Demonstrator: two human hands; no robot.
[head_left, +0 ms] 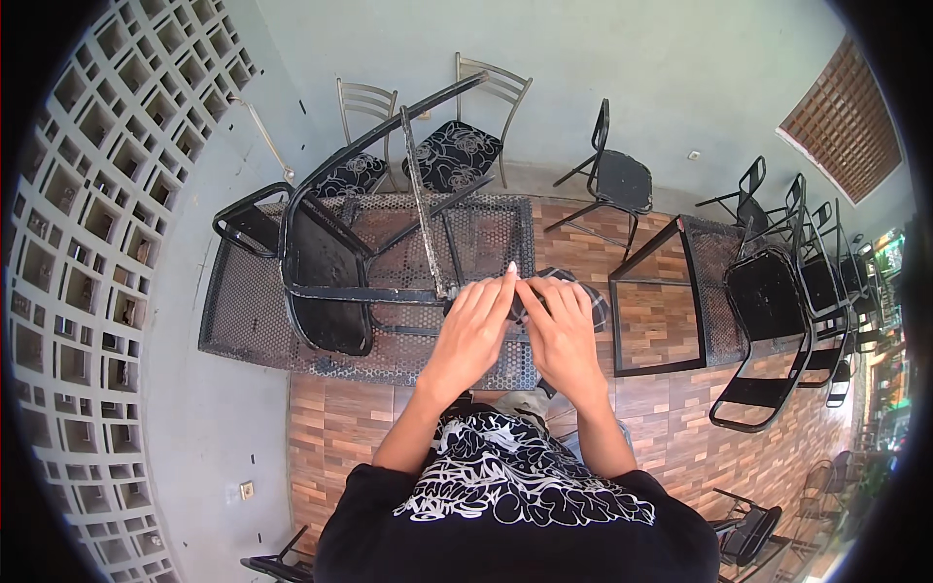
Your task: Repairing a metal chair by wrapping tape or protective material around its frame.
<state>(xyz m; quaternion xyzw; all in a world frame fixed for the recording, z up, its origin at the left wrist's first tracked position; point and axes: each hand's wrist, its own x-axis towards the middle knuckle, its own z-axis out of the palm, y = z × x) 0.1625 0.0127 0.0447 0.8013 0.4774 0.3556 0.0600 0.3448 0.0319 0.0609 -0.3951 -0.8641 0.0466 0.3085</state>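
Note:
A black-and-white plaid cloth (596, 309) is bunched under and between my two hands, above the near right end of a black mesh table (248, 325). My left hand (476, 325) is closed on it, fingers curled over. With its fingertips almost meeting the left's, my right hand (562, 330) grips the cloth's other side. A black metal chair (330, 277) lies tipped over on the table, its scuffed legs sticking out to the right and away. One leg's end comes right up to my left fingers; whether they touch it is hidden.
Two chairs with flowered seats (455, 155) stand behind the table by the wall. A black chair (622, 180) stands further right. At the right are a black-framed mesh table (705, 291) and several black chairs (768, 291). A pierced block wall (97, 243) runs along the left.

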